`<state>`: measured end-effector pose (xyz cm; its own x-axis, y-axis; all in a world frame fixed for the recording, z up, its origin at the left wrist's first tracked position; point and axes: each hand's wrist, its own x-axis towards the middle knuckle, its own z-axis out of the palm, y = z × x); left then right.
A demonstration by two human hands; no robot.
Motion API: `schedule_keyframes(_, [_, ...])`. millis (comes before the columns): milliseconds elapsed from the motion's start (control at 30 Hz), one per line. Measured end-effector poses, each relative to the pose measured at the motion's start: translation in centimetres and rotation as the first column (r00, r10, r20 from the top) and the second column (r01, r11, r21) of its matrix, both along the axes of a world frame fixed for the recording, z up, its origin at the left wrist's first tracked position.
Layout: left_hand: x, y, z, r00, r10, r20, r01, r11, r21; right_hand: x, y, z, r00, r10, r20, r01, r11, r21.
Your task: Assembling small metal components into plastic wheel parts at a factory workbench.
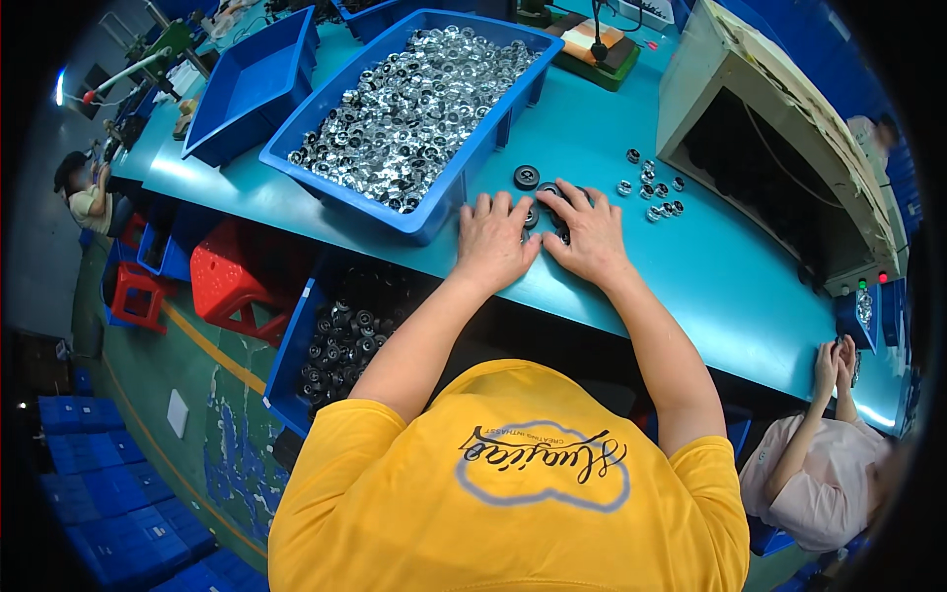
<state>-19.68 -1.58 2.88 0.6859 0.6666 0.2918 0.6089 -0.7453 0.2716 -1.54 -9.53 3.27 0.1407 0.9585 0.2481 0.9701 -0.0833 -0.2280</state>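
Observation:
My left hand [492, 240] lies on the teal table at its near edge, fingers stretched out beside several black wheels. Close by, my right hand [590, 235] rests with its fingers spread over part of the same group, covering some of it. One black wheel [527, 178] sits uncovered just beyond my fingertips; another wheel [531, 215] shows between the two hands. Neither hand visibly grips anything. To the right of my right hand, several small shiny silver-and-black hubs [648, 178] are scattered on the table.
A large blue bin [434, 219] full of silver hubs stands left of my hands, with another blue bin [229, 104] beyond it. A box-shaped machine [691, 69] with a dark opening stands at right. Below the table, a blue bin holds black wheels [335, 340]. A co-worker [824, 474] sits at right.

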Motion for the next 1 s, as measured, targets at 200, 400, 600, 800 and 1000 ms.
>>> schedule_keyframes(200, [-1.3, -0.5, -0.1, 0.998, -0.032, 0.048, 0.032, 0.999, 0.01, 0.0, -1.6, -0.5, 0.999, -0.02, -0.029, 0.022, 0.999, 0.045])
schedule_keyframes(400, [-1.3, -0.6, -0.1, 1.0, -0.021, -0.001, 0.021, 0.998, 0.061, -0.5, -0.1, 1.0, 0.996, -0.072, 0.05, 0.074, 0.996, -0.039])
schedule_keyframes(600, [-1.8, -0.5, 0.0, 0.998, -0.063, 0.024, 0.061, 0.996, 0.07, 0.0, 0.6, -0.2, 0.999, -0.004, 0.045, 0.005, 1.0, -0.005])
schedule_keyframes(800, [-2.2, -0.8, 0.5, 0.999, -0.052, 0.007, 0.051, 0.996, 0.073, -0.7, -0.3, -0.2, 1.0, -0.015, 0.022, 0.013, 0.997, 0.07])
schedule_keyframes(1000, [-0.9, -0.6, -0.4, 1.0, -0.006, 0.029, 0.004, 0.997, 0.076, -0.7, 0.2, -1.0, 0.997, -0.058, 0.053, 0.052, 0.994, 0.099])
